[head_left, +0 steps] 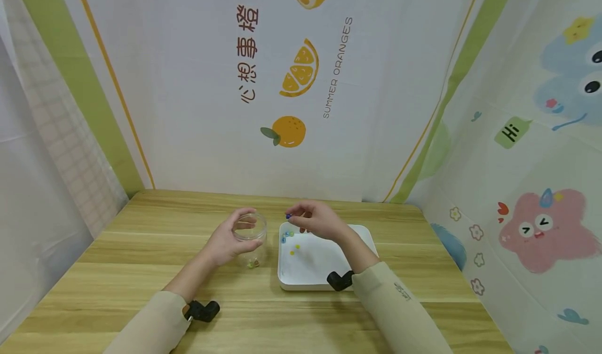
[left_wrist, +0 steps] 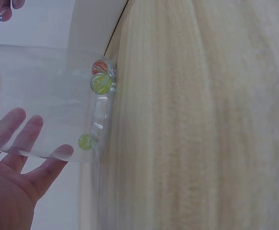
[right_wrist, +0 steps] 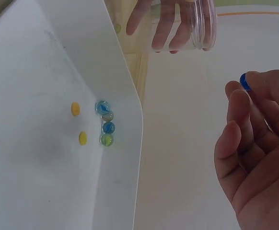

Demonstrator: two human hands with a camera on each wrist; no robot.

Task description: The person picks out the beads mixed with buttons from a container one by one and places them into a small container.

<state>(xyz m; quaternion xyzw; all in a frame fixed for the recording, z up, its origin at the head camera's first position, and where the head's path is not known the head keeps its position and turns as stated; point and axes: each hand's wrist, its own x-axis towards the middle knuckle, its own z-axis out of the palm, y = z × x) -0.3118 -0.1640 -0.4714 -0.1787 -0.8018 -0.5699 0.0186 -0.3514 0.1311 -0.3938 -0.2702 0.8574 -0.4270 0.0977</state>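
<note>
My left hand [head_left: 227,243] grips a clear jar [left_wrist: 39,86] round its upper part, thumb on the near side and fingers on the far side. The jar stands upright on the table with its mouth uncovered. At its bottom lie a reddish-orange marble [left_wrist: 99,67], a larger yellow-green marble [left_wrist: 101,84] and a smaller green one [left_wrist: 86,142]. To the right of the jar, above the tray's far left corner, my right hand [head_left: 321,221] pinches a dark blue marble [right_wrist: 245,81] between thumb and index finger. Its other fingers curl loosely below.
A white tray [head_left: 320,265] stands right of the jar. Several blue, clear and green marbles [right_wrist: 109,128] lie against its left wall, and two small yellow discs [right_wrist: 75,109] lie nearby on its floor. A printed curtain [head_left: 197,134] hangs behind the wooden table [head_left: 244,317].
</note>
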